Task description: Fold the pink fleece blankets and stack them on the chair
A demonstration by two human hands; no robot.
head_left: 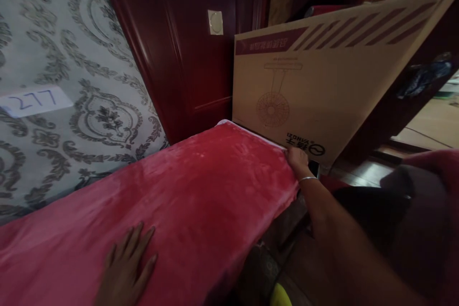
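A pink-red plush cloth (201,196) covers a long flat surface along the wall, with a pale edge showing at its far end. My left hand (127,265) lies on the cloth at the lower left, palm down with its fingers spread. At the far right corner, my right hand (298,160) is closed over the edge of the cloth, its fingertips hidden. A thin bracelet (307,179) circles that wrist. The cloth looks mostly smooth, with a few soft creases, and hangs down along its right side.
A large cardboard box (304,91) with a fan drawing stands against the far end. Behind it is a dark red wooden panel (204,57) with a round switch plate (215,22). Patterned wallpaper (71,71) bears a paper label (36,101) reading 277. A dark chair-like shape (412,210) is at right.
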